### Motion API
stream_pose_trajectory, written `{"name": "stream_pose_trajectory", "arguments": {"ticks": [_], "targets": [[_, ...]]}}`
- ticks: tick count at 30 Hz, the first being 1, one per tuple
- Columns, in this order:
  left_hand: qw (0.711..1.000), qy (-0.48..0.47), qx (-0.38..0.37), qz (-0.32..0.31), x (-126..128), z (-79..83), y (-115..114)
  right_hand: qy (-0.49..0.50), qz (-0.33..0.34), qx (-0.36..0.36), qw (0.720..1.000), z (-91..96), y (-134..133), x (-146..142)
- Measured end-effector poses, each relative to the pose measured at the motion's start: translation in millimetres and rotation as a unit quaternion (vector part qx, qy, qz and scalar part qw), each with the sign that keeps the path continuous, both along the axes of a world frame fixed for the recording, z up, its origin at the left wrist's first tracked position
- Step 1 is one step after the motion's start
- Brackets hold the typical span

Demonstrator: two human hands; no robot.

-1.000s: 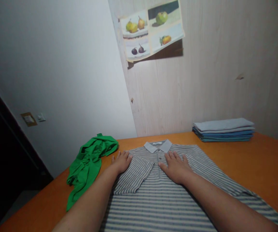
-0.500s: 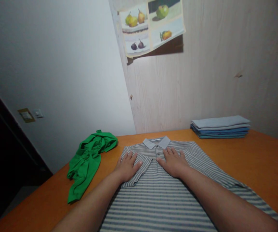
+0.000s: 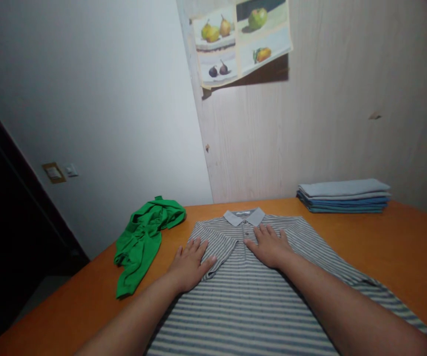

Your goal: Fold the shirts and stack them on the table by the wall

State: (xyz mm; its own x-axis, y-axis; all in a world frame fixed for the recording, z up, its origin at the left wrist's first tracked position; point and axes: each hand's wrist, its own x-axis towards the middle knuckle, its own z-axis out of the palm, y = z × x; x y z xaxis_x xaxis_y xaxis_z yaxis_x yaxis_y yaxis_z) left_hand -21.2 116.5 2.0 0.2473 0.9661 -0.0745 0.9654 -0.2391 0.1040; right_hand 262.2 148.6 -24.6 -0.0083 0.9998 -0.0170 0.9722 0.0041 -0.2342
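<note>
On the shirt point(image 3: 243, 311), both hands point(image 3: 188, 267) point(image 3: 272, 248) rest palm down.

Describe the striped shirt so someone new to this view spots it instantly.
On the orange tabletop, look between the crumpled green cloth on the left and the folded stack at the right. There the striped shirt lies spread out beneath the left hand and right hand. Only it shows stripes and a grey collar.

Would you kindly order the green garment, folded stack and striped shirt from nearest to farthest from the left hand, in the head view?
1. Striped shirt, beneath the left hand
2. Green garment, left side
3. Folded stack, back right
</note>
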Motion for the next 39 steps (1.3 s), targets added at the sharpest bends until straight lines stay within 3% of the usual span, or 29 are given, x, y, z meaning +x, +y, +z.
{"name": "stream_pose_trajectory", "arguments": {"ticks": [6,11,24,27,31,35,39], "targets": [[1.000,0.004,-0.008,-0.012,7,6.8,-6,-0.006,-0.003,0.000,1.000,0.9,-1,0],[0.998,-0.014,-0.008,-0.054,10,2.6,-17,-0.012,0.001,-0.002,1.000,1.8,0,1],[0.997,-0.041,-0.024,-0.054,3,0.9,-12,-0.005,0.000,0.003,1.000,1.7,-2,1],[0.993,-0.090,0.025,-0.067,-4,4.4,6,-0.002,0.003,-0.002,1.000,1.2,-3,1],[0.985,-0.122,0.114,-0.042,-11,8.6,49,0.017,-0.001,-0.002,1.000,6.4,-1,2],[0.985,-0.122,0.120,-0.008,-11,14.1,97,0.074,-0.012,0.004,0.997,33.0,16,13],[0.989,-0.113,0.099,0.006,-9,16.7,130,0.069,-0.061,0.034,0.995,67.5,41,48]]}}
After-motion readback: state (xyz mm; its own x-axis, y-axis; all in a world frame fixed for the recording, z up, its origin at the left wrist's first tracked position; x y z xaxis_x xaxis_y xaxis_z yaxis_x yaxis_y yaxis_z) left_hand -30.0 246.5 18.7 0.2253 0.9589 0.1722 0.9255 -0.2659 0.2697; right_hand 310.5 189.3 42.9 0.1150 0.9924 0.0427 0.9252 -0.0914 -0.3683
